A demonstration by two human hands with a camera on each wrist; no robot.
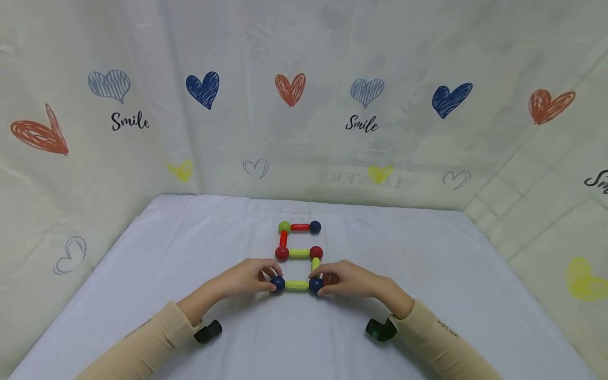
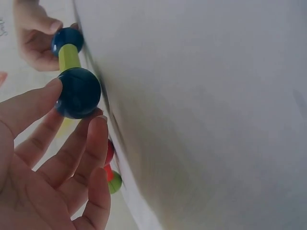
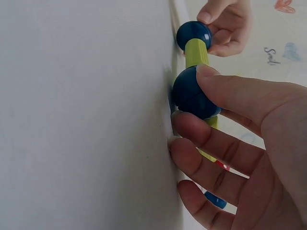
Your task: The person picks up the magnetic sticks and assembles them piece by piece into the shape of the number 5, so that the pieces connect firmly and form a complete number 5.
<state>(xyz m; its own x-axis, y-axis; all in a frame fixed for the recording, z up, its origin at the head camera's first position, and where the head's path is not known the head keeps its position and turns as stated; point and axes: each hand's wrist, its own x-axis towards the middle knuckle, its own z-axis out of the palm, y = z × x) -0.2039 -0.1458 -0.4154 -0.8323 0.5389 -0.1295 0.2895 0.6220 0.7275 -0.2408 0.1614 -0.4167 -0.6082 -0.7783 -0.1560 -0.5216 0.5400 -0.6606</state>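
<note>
Balls and rods joined end to end lie on the white cloth in a shape like a 5. My left hand (image 1: 250, 277) pinches the blue ball (image 2: 80, 93) at the near left end between thumb and fingers. With my right hand (image 1: 349, 279) I pinch the other near blue ball (image 3: 194, 93). A yellow-green rod (image 1: 296, 285) links these two balls. Behind the right ball, a second yellow-green rod (image 1: 315, 266) leads to a red ball (image 1: 316, 252). Farther back are another red ball (image 1: 282, 253), a green ball (image 1: 284, 227) and a dark blue ball (image 1: 315, 227).
A white cloth (image 1: 247, 338) covers the table. Behind it hangs a pale curtain (image 1: 323, 47) printed with hearts and words. A dark wrist device sits by each sleeve, the left device (image 1: 209, 331) and the right device (image 1: 381, 330).
</note>
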